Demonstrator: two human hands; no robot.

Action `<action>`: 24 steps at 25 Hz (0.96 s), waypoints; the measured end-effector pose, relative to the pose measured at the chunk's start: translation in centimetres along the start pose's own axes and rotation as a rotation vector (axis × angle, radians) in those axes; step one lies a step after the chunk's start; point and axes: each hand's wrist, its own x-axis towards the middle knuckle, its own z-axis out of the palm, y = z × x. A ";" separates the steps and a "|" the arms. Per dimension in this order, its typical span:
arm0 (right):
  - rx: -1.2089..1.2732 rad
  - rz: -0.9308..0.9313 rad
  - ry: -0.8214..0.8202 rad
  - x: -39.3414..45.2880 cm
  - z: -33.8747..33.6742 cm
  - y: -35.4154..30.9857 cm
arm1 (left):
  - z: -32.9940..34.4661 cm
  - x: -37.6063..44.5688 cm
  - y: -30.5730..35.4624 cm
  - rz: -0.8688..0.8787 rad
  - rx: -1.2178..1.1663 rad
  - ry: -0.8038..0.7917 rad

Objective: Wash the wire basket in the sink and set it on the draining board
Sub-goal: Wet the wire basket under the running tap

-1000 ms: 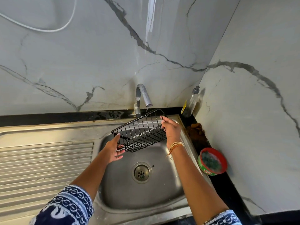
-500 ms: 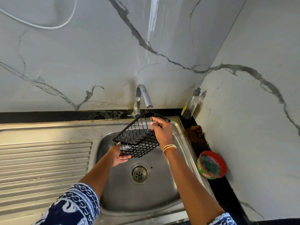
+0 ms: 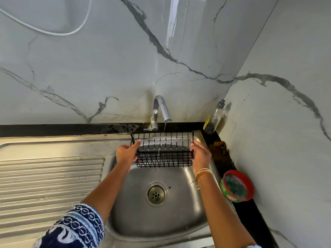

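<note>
Wire basket [image 3: 163, 151] held level over sink [image 3: 180, 208], under tap [image 3: 161, 108]. Left hand [image 3: 126, 154] grips its left end, right hand [image 3: 200, 155] its right end; fingers curled round the wire, apparently.

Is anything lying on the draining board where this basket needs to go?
Nothing visible. The wire basket is held over the sink, and the ribbed draining board to its left shows only bare metal.

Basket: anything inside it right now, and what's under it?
The basket, held at its ends by the left hand and right hand, holds only the tap's thin water stream. Under it is the sink bowl; its back wall shows only through the wires.
</note>
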 end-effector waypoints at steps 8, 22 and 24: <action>0.047 0.159 0.126 0.6 -2.2 2.0 | 2.5 -1.7 3.1 0.256 0.046 0.038; -0.687 -0.086 -0.083 -2.9 2.4 3.3 | 4.7 -4.6 3.9 0.351 0.438 0.088; -0.491 -0.045 -0.227 -3.5 4.4 2.6 | 5.1 -4.6 4.2 0.362 0.503 0.024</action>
